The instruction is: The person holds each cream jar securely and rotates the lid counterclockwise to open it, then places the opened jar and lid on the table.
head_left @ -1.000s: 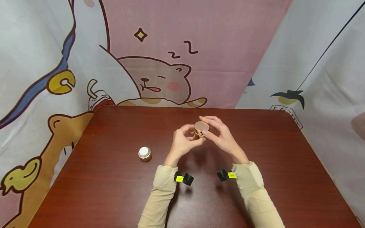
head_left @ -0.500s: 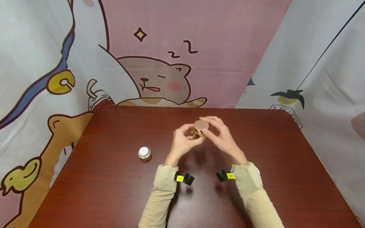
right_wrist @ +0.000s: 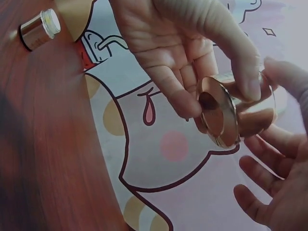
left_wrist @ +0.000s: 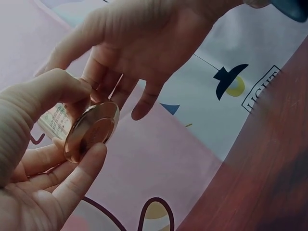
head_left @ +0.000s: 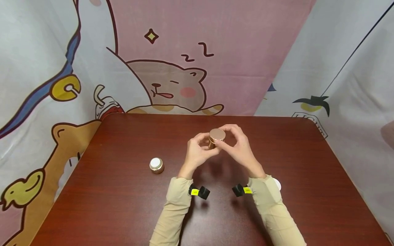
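A rose-gold jar with a flat round top is held between both hands above the far middle of the table. My left hand grips its body, with thumb and fingers around the side. In the left wrist view its shiny, flared gold base faces the camera, and printed text shows farther along the side. My right hand pinches the upper part between thumb and index finger; its other fingers extend loosely in the right wrist view. Whether the top is separate from the body is hard to see.
A smaller gold jar with a white top stands upright on the dark red-brown table, left of the hands. Part of a white round thing shows beside the right sleeve. A cartoon-printed cloth hangs behind the table.
My right hand's fingers have shifted around the upper part of the jar. The right forearm has moved slightly left, uncovering the white round thing. The left hand stays nearly still.
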A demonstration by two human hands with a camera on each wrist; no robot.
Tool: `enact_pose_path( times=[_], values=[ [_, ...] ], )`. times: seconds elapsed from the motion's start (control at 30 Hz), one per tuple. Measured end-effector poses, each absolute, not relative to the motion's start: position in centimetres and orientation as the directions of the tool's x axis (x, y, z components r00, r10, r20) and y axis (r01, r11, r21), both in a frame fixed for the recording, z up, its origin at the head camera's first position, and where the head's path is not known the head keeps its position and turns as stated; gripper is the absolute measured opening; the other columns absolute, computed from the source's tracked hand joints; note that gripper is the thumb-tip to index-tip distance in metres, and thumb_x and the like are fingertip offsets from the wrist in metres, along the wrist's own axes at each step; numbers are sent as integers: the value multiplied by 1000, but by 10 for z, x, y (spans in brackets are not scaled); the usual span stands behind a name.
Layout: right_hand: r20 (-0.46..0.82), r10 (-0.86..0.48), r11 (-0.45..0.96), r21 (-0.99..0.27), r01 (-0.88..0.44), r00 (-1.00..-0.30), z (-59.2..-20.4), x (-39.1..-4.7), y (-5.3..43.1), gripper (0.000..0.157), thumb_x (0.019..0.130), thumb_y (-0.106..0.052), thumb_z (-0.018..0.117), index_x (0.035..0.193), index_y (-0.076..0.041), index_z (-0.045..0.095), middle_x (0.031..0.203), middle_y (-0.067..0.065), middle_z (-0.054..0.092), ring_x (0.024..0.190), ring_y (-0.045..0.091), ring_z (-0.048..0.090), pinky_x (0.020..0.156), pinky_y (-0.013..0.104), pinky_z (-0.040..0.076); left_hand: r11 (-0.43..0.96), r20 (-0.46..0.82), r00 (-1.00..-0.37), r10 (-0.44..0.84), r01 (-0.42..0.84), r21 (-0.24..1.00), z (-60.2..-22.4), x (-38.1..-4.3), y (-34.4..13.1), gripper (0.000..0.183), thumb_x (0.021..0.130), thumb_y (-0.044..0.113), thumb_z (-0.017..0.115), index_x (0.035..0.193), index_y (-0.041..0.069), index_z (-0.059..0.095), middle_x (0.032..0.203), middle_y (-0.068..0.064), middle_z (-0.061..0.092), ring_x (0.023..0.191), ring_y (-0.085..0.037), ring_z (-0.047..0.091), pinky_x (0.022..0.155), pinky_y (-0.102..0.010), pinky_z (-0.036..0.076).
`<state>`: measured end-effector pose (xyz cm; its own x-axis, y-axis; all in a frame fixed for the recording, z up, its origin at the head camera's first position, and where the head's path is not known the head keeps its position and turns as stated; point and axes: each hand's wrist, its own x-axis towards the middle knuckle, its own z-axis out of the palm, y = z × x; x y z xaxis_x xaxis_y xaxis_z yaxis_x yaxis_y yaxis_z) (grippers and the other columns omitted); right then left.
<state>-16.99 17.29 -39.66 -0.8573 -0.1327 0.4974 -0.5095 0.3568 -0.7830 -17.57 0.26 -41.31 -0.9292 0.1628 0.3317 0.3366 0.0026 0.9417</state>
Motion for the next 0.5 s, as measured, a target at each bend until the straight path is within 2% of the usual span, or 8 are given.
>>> enact_pose_path(
  times=[0.07, 0.17, 0.27, 0.37, 0.5],
  values=[
    [511, -163, 344, -773, -534, -844, -397, -170, 174, 42, 84, 3, 75, 125, 7, 66, 123, 22, 63, 118, 20, 50, 97, 31, 39, 0, 333, -929, 161, 338, 941, -413, -176, 2, 40, 73, -7, 83, 110, -12, 71, 95, -23, 67, 81, -11, 65, 77, -34, 64],
    [514, -201, 343, -760, -552, -834, -397, -171, 175, 48, 87, 1, 71, 133, 7, 62, 131, 25, 60, 123, 29, 49, 102, 40, 39, 4, 336, -928, 161, 341, 940, -413, -177, 2, 41, 73, -6, 83, 111, -12, 70, 95, -22, 66, 81, -10, 65, 77, -32, 63],
    [494, -196, 367, -764, -530, -847, -397, -171, 174, 53, 85, -1, 73, 135, 6, 59, 133, 25, 59, 123, 36, 48, 102, 45, 38, 17, 342, -926, 159, 349, 937, -413, -177, 2, 41, 73, -6, 84, 111, -12, 70, 96, -23, 67, 83, -11, 65, 78, -31, 63],
    [469, -157, 380, -784, -491, -869, -396, -171, 172, 51, 82, -2, 78, 128, 6, 59, 126, 23, 61, 120, 33, 50, 99, 38, 37, 20, 342, -926, 160, 349, 937, -413, -177, 2, 40, 73, -8, 83, 111, -13, 70, 97, -24, 66, 83, -10, 64, 78, -30, 63],
    [488, -126, 363, -787, -498, -864, -396, -170, 170, 46, 79, 1, 82, 120, 7, 63, 119, 22, 63, 112, 21, 51, 93, 29, 38, 8, 335, -928, 160, 341, 940, -413, -176, 4, 40, 73, -9, 82, 111, -13, 70, 97, -25, 66, 82, -4, 62, 78, -28, 62]
  ],
)
